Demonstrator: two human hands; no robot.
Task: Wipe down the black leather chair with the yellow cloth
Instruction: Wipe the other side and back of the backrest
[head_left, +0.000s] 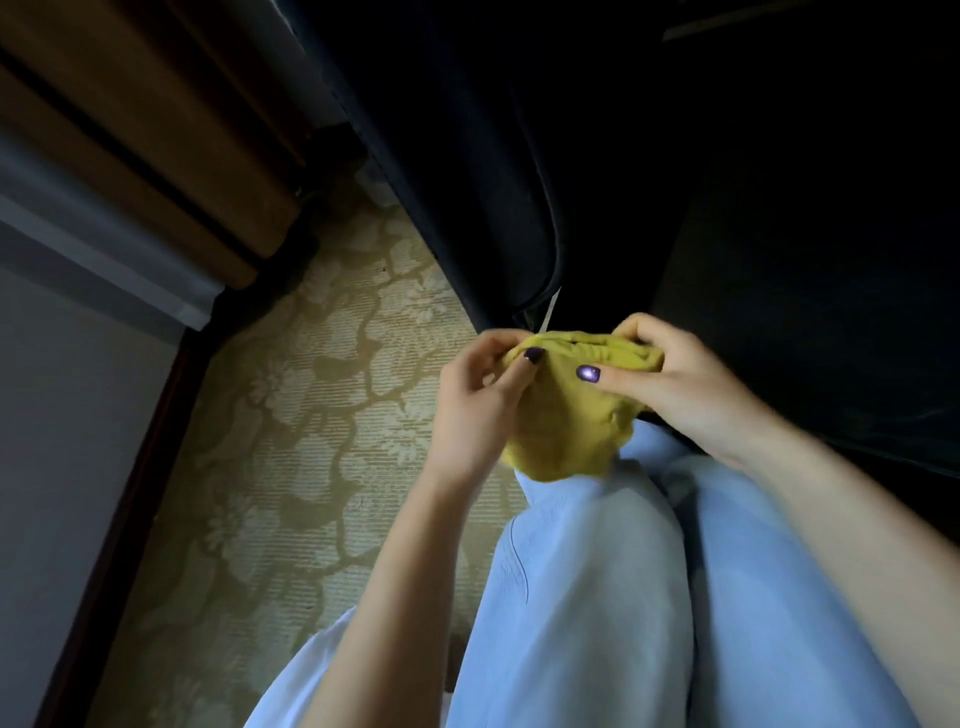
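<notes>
- Ahead, the black leather chair (519, 182) fills the upper right, dark and smooth; its padded edge sits just beyond the cloth, within easy reach for wiping.
- Crumpled into soft folds, the yellow cloth (566, 415) hangs over the pale trousers (597, 597), probably being gathered into a pad.
- The left hand (478, 405) and right hand (675, 384) sit close together, each pinching the cloth's top edge.

A carpet (311, 415) with a pale flower pattern covers the floor. The chair (493, 182) stands on it at right, and wooden furniture (130, 130) meets its far-left edge.
</notes>
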